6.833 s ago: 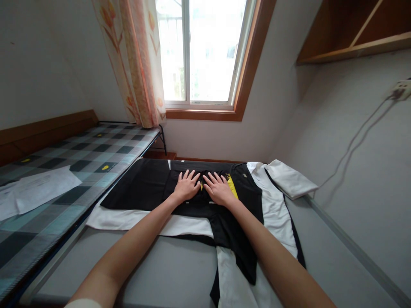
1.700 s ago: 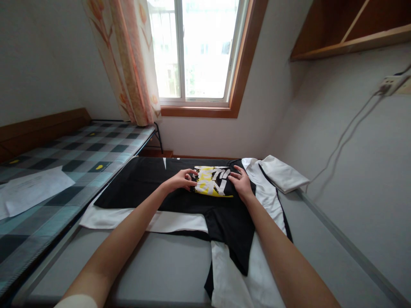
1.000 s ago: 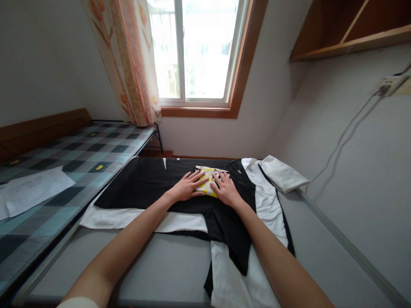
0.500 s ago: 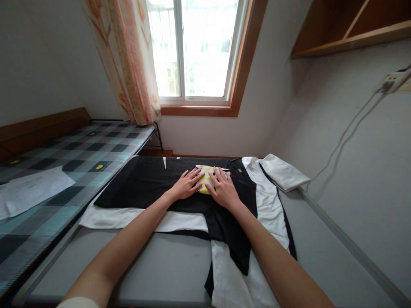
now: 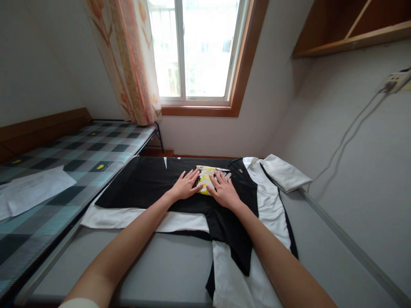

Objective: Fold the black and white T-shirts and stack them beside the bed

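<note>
A black short-sleeved T-shirt [image 5: 141, 179] lies spread sideways over a white garment [image 5: 122, 217], with its sleeve pointing toward me. On its chest is a yellow, white and black print [image 5: 206, 176]. My left hand [image 5: 186, 185] rests flat at the print's left edge, fingers spread. Across the print's right side lies my right hand [image 5: 225, 189], its fingers also stretched out. Neither hand grips the cloth. More white cloth [image 5: 269, 201] shows beyond the shirt on the right, with a dark edge under it.
The clothes lie on a grey tabletop [image 5: 154, 265]. To the left is a bed with a checked mattress [image 5: 105, 147] and white papers [image 5: 38, 188] on it. A folded white cloth [image 5: 285, 172] lies by the right wall, where a cable [image 5: 346, 132] hangs from a socket.
The left hand's fingers have drawn slightly left, so more of the print shows between my hands. The right hand stays nearly where it was. The clothes have not visibly moved.
</note>
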{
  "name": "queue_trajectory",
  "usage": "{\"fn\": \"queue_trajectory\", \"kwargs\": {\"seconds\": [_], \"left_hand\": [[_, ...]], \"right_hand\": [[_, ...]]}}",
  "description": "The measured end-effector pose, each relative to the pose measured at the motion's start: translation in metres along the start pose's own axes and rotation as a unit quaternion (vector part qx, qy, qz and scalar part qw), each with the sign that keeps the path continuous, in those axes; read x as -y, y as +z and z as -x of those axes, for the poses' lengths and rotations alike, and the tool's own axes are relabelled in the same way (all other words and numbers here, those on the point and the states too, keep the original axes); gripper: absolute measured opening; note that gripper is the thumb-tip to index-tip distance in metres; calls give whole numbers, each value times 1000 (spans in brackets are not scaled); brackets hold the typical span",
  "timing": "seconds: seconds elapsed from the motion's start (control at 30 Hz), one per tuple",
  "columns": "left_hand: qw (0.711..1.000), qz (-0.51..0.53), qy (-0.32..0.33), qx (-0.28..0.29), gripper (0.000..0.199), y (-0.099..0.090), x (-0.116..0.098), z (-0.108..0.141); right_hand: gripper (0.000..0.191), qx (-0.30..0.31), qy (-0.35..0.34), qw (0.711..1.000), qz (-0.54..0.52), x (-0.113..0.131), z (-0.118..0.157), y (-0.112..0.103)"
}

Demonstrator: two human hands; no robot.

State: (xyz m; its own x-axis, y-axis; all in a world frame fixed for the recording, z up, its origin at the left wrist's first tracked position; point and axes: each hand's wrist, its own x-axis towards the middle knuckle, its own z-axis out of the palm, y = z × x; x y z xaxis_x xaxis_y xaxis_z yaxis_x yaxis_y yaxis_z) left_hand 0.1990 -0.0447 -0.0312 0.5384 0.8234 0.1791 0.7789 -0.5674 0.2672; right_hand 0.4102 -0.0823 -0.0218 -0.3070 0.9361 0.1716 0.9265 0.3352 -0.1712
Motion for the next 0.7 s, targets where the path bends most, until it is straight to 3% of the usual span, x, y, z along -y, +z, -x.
{"fn": "queue_trajectory", "kwargs": {"seconds": [0.33,0.43,0.6,0.7], "left_hand": [[1000,-10,-8,-1,71,-1,-1,0],[999,-23,1,-30,67,-2,-2,2],[984,-46,100,-137,46,-10,-13,4],[969,-46,181,-162,39,-13,-25,4]], "right_hand": [[64,17,10,1000,-1,2,0,-3],[64,7,3,1000,-13,0,1,-4],[53,-82,-10,993,-82,-11,1,-12],[42,-148,89,980,-101,-22,0,-19]]}}
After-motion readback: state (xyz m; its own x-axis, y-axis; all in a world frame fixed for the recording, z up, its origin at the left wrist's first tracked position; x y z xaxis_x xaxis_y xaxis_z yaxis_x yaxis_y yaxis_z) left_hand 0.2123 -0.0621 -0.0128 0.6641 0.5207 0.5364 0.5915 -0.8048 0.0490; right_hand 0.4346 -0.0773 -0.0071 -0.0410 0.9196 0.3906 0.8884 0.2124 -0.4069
